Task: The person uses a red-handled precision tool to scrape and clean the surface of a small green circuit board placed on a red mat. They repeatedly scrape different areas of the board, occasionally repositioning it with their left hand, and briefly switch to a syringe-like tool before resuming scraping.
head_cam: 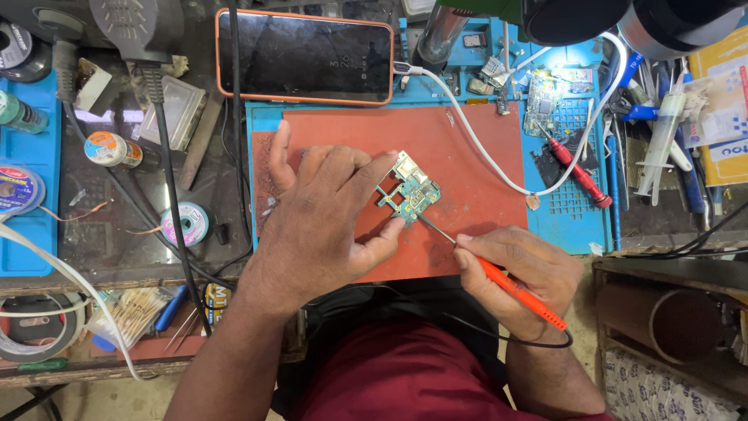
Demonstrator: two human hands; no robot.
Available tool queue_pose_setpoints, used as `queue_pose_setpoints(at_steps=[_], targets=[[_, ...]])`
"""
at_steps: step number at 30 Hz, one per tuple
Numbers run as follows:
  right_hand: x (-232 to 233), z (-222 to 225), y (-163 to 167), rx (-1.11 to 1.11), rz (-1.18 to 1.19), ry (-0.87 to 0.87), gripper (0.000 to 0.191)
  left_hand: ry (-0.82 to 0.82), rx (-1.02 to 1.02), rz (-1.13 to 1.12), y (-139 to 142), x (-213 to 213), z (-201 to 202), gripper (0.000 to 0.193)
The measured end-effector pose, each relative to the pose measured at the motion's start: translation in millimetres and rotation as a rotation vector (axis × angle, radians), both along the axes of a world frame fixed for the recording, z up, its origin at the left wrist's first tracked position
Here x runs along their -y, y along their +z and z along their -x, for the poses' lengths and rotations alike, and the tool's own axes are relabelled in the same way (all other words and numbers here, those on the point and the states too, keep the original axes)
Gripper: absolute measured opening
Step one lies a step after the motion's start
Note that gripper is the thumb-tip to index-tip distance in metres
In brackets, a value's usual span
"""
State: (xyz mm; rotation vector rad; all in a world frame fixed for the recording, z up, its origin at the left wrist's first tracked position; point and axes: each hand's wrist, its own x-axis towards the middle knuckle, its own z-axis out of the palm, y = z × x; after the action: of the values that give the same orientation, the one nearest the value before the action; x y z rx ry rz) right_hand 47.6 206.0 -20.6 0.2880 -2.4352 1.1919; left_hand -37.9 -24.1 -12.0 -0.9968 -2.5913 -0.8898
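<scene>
My left hand presses a small teal circuit board against the red work mat, with its index finger and thumb at the board's edges. Held like a pen in my right hand is an orange-handled soldering iron. Its thin metal tip touches the board's lower right edge. The iron's black cable loops down below my right hand.
A phone in an orange case lies at the back of the blue mat. A white cable crosses the red mat. A red screwdriver, board pieces and tools lie right. Solder spools and tape sit left.
</scene>
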Motion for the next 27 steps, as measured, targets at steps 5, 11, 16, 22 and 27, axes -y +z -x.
queue_pose_setpoints(at_steps=[5, 11, 16, 22, 27], targets=[[0.8, -0.2, 0.2, 0.068, 0.060, -0.036, 0.015, 0.003, -0.001, -0.004, 0.1, 0.1, 0.0, 0.069], [0.1, -0.3, -0.3, 0.029, 0.044, -0.026, 0.015, 0.009, 0.006, 0.007, 0.3, -0.5, 0.0, 0.069], [-2.2, 0.0, -1.1, 0.037, 0.019, -0.015, 0.015, 0.011, -0.001, 0.003, 1.0, -0.3, 1.1, 0.071], [-1.5, -0.2, -1.4, 0.019, 0.025, -0.005, 0.014, 0.006, 0.002, 0.006, 1.0, -0.7, 0.7, 0.071], [-3.7, 1.1, -1.3, 0.007, 0.005, 0.027, 0.015, 0.015, 0.001, 0.016, 0.7, -0.7, 0.5, 0.070]])
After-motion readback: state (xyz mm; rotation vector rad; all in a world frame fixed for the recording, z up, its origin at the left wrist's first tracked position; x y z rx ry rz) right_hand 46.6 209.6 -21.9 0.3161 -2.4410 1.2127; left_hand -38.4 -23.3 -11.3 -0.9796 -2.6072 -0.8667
